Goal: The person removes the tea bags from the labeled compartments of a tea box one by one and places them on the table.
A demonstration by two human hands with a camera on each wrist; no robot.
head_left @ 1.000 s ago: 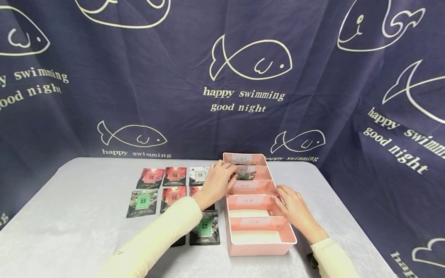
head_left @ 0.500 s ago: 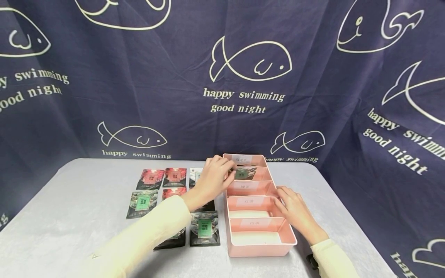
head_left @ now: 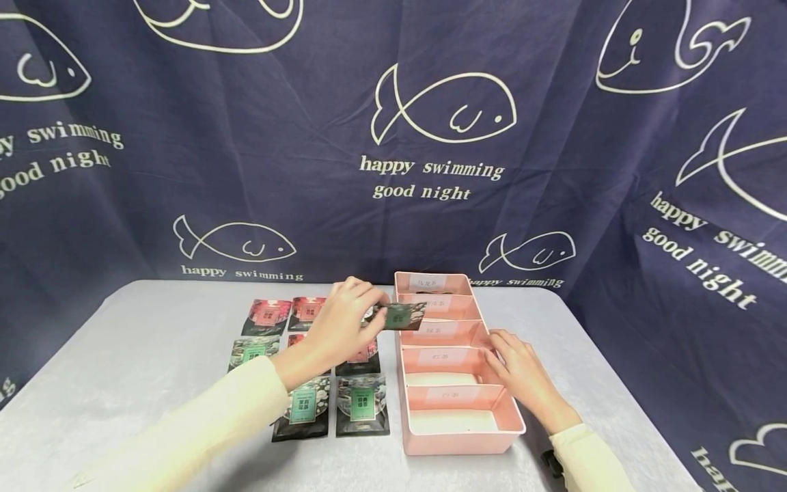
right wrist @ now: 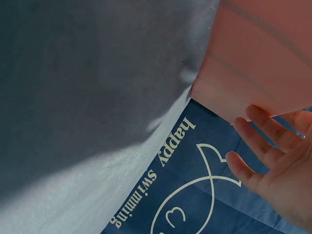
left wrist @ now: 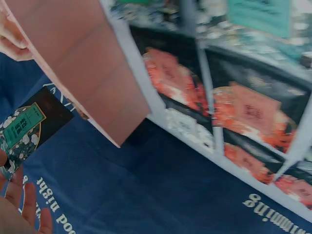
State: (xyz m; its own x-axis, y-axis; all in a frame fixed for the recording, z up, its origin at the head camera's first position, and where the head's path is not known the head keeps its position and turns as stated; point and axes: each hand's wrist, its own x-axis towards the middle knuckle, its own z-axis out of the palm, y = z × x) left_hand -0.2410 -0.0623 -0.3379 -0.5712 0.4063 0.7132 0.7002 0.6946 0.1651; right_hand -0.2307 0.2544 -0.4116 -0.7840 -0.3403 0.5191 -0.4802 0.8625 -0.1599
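My left hand pinches a tea packet by one end, between thumb and fingers. The packet is dark with a green label and pale flowers; it is up in the air, overlapping the left rim of a long pink divided box in the head view. In the left wrist view the packet faces the camera, with the other fingers spread below it. My right hand rests at the box's right rim, its thumb over the edge. The right wrist view shows its fingers loosely extended against the outer wall.
Left of the box, tea packets lie in rows: red ones at the back, green-labelled ones in front. Paper labels mark the box's compartments. A dark blue fish-print curtain hangs behind the table.
The packet has come up out of the box's second compartment from the back. My left hand has carried it leftward past the rim. My right hand has stayed in place.
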